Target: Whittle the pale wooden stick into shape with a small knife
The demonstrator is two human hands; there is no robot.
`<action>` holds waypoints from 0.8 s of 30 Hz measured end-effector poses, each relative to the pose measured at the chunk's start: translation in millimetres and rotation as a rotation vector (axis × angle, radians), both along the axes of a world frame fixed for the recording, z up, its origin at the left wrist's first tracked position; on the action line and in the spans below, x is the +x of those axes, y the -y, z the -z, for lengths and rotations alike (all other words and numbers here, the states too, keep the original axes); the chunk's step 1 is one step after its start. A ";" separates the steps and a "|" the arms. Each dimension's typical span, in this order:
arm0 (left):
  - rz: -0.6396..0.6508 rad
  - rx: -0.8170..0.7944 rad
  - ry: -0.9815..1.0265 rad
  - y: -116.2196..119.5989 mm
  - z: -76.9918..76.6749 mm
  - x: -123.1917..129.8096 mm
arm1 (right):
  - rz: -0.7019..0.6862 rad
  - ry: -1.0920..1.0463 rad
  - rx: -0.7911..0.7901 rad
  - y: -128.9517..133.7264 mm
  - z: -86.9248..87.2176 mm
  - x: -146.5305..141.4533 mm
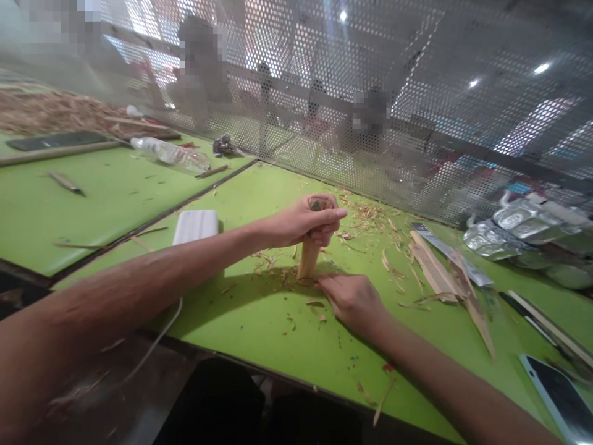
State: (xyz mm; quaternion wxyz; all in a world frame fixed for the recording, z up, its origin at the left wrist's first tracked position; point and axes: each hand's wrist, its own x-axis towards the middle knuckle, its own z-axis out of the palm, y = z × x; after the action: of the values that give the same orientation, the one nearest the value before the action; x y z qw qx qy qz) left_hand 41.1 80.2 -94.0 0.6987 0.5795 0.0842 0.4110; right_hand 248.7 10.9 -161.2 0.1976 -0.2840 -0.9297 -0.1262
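My left hand (322, 222) is wrapped round the upper part of a pale piece of wood (307, 262), which stands nearly upright with its lower end at the green table top. Its upper end shows dark above my fist. Low on the table, my right hand (354, 300) is closed, its fingertips close to the foot of the wood. What those fingers pinch, if anything, is hidden. Thin wood shavings (266, 262) lie around the foot of the wood.
A white power strip (197, 225) with a cable sits beyond my left forearm. Wooden strips (435, 266), a phone (558, 395) and wrapped plastic bottles (523, 228) lie on the right. A perforated metal screen (324, 142) closes off the back; a plastic bottle (171, 153) lies far left.
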 end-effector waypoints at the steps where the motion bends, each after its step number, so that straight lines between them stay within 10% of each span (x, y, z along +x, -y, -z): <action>1: 0.007 -0.004 0.002 -0.9 0.4 -0.8 | -0.008 0.003 0.008 0.6 -1.2 -0.6; 24: -0.041 -0.008 -0.046 0.4 -1.5 -2.1 | 0.035 -0.060 0.066 7.2 -3.6 1.2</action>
State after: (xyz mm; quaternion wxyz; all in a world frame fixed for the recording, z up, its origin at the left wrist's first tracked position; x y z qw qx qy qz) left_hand 39.0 79.8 -92.5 0.6905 0.5842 0.1139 0.4112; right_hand 249.9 3.7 -157.6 0.2326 -0.2970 -0.9136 -0.1516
